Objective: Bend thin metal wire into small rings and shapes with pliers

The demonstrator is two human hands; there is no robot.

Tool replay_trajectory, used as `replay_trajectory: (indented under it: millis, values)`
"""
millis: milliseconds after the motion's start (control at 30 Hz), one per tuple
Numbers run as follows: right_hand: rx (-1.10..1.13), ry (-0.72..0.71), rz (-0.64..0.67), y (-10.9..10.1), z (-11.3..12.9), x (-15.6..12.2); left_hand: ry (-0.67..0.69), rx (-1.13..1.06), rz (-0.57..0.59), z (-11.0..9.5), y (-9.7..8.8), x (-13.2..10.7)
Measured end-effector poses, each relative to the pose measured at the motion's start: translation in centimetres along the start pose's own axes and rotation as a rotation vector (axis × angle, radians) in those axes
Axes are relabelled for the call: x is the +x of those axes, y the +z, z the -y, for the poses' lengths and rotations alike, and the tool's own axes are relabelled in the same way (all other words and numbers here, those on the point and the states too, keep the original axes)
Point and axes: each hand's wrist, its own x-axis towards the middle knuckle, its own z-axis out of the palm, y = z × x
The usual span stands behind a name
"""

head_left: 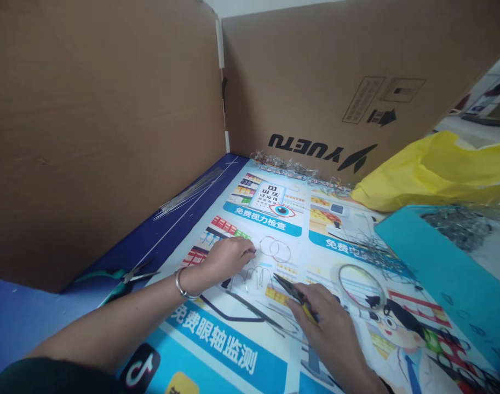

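Observation:
My right hand is wrapped round needle-nose pliers with yellow-and-black handles, their jaws pointing up and left. My left hand has its fingertips pinched together over the printed sheet. What they hold, if anything, is too small to make out. Just below those fingers lie several bent wires, and thin wire rings rest to their right. A long dark strip and more loose wires lie between my hands. A larger coil of wire sits on the sheet beyond my right hand.
Tall cardboard walls stand at left and back. Green-handled pliers and straight wires lie on the left. Wire scraps line the back. A yellow cloth or bag and a blue box with tangled wire are at right.

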Motion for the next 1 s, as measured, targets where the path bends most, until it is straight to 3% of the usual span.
replay_trajectory:
  millis: [167, 367, 467, 633, 833, 1000]
  values:
    - [-0.015, -0.024, -0.022, 0.2, -0.2, -0.1, 0.0, -0.023, -0.038, 0.4, -0.3, -0.1]
    - [-0.06, -0.049, -0.046, 0.7, -1.0, -0.6, -0.104, -0.029, -0.167, 3.3, -4.1, 0.2]
    - [-0.063, -0.069, -0.046, 0.9, -1.5, -0.8, -0.123, 0.062, -0.109, 4.5, -5.3, 0.2]
    - [-0.069, -0.104, -0.04, 0.9, -1.9, -0.8, -0.114, 0.222, 0.016, 4.8, -4.7, 0.1]
    - [-0.074, -0.12, -0.037, 0.8, -1.9, -0.8, -0.087, 0.309, -0.045, 4.5, -3.6, 0.3]
    - [-0.068, -0.129, -0.023, 0.6, -1.8, -0.8, -0.002, 0.321, -0.022, 4.2, -2.9, 1.5]
